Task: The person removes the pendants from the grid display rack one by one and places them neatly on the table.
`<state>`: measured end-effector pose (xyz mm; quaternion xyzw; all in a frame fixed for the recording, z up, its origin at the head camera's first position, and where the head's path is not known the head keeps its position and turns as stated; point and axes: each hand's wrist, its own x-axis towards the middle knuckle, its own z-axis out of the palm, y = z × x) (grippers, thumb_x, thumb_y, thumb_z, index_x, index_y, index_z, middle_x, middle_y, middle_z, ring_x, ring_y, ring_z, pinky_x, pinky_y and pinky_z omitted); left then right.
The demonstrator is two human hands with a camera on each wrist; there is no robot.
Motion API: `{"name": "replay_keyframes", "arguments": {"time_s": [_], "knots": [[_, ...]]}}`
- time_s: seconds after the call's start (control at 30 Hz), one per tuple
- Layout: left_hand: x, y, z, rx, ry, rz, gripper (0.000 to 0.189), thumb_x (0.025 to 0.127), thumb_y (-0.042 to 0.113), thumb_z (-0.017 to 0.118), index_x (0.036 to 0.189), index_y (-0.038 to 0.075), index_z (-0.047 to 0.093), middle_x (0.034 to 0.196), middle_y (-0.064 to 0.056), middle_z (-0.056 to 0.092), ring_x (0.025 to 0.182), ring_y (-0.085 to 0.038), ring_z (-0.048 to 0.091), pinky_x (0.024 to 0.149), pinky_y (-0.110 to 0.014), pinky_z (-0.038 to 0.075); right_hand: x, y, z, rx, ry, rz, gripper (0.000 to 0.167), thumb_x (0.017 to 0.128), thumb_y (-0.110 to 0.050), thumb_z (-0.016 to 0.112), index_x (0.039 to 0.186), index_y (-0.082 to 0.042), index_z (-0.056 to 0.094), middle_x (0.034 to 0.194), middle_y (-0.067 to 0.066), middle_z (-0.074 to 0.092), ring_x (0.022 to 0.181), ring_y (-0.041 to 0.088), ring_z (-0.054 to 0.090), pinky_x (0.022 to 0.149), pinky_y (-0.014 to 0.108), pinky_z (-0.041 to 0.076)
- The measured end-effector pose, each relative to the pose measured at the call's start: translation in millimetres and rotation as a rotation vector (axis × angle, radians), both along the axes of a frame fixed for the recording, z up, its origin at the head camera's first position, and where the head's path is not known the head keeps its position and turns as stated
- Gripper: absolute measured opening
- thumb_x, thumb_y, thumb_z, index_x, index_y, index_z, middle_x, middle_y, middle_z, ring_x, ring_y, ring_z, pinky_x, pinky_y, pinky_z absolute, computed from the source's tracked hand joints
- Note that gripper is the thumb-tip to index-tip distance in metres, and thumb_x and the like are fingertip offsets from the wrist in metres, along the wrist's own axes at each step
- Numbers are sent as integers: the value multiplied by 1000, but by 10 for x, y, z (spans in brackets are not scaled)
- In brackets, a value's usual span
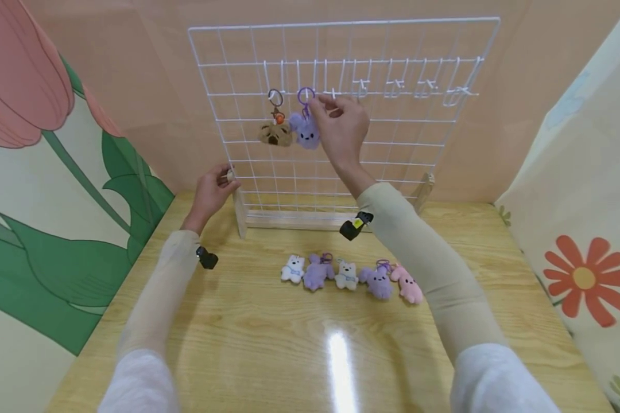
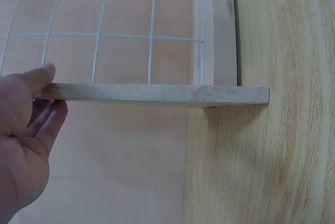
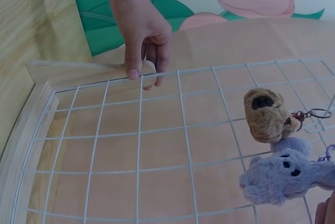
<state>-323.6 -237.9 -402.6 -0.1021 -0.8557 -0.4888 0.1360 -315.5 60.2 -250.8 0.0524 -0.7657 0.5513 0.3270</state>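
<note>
A white wire grid rack (image 1: 341, 120) stands upright in a wooden base. My left hand (image 1: 214, 192) pinches the upper end of its left wooden post (image 2: 157, 93) between thumb and fingers. At the row of hooks, my right hand (image 1: 343, 123) holds a purple plush keychain (image 1: 306, 132) near its ear and ring, fingers curled. That ring (image 1: 306, 95) lies at a hook; the exact grip is partly hidden. Directly left hangs a brown plush keychain (image 1: 275, 135) by a dark ring. In the right wrist view both plushes show, the purple one (image 3: 277, 174) beside the brown one (image 3: 267, 116).
Several plush keychains lie in a row on the wooden table (image 1: 268, 344): white bears (image 1: 293, 269), purple ones (image 1: 317, 272) and a pink one (image 1: 409, 285) at the right end. More white hooks (image 1: 395, 86) line the rack to the right. Printed panels flank the table.
</note>
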Motion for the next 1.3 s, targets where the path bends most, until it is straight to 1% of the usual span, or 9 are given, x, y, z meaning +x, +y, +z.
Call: {"name": "replay_keyframes", "arguments": {"time_s": [0.2,0.4,0.67,0.83,1.03,1.2,1.3], "knots": [[-4,8,3,7,-8,5,50,96,8,72,141,-4,55,138,-29,59,120,-39,65,98,-38,58,-9,-21,6,5,16,-18,29,89,-31,82,105,-8,81,92,4,65,78,7,56,69,18,49],[-10,6,-3,4,-5,9,49,97,10,72,141,-4,56,137,-28,60,120,-38,65,99,-39,58,-24,-36,-12,11,38,-33,27,89,-31,81,103,-8,81,92,4,67,78,8,57,68,19,50],[0,9,8,10,-8,6,50,96,8,72,141,-4,55,138,-28,60,120,-38,65,99,-39,58,-31,-51,-6,15,24,-41,25,90,-31,81,102,-9,82,92,4,68,80,7,58,66,19,50],[13,12,21,11,-8,7,50,97,8,72,142,-5,54,138,-29,59,121,-39,64,99,-38,58,-36,-67,10,34,32,-53,23,90,-31,80,100,-10,83,88,3,68,81,8,57,67,18,48],[8,8,0,-5,-2,10,50,96,9,72,141,-4,55,138,-28,59,120,-39,65,99,-42,58,-40,-72,19,77,35,-83,21,91,-32,78,99,-13,83,85,5,70,77,7,56,67,18,45],[6,-1,-10,-16,8,8,50,97,11,72,141,-4,55,137,-28,60,120,-39,65,99,-43,58,-26,-76,24,66,19,-58,22,93,-31,77,99,-11,83,88,6,71,75,4,55,63,17,46],[0,-2,-14,-15,10,7,49,97,11,72,141,-4,56,136,-29,60,120,-40,65,99,-42,58,-13,-73,13,49,24,-40,23,93,-31,77,97,-9,83,89,5,70,73,5,57,60,18,48]]}}
